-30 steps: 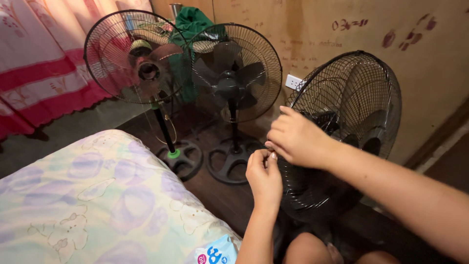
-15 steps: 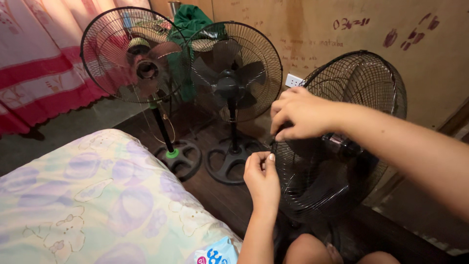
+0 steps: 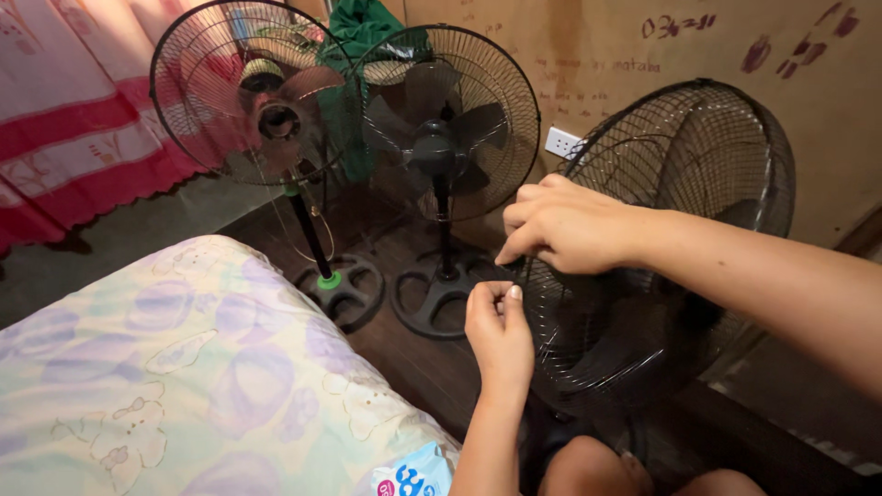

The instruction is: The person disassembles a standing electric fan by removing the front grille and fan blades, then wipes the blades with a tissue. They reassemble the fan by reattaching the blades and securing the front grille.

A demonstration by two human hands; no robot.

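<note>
Both hands pinch the black fan grille [image 3: 698, 165] rim: right hand [image 3: 565, 225] at nine o'clock, left hand [image 3: 496, 326] just below

Head view, close, downward onto fans [image 3: 661, 276]

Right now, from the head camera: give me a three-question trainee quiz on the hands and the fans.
1. True or false: both hands touch the black wire-grille fan.
2. How many fans are in view?
3. Which hand is higher on the grille: A left hand, B right hand?

Key: 1 true. 2 three: that one, a black pedestal fan, and a pedestal fan with a green collar. 3 B.
</note>
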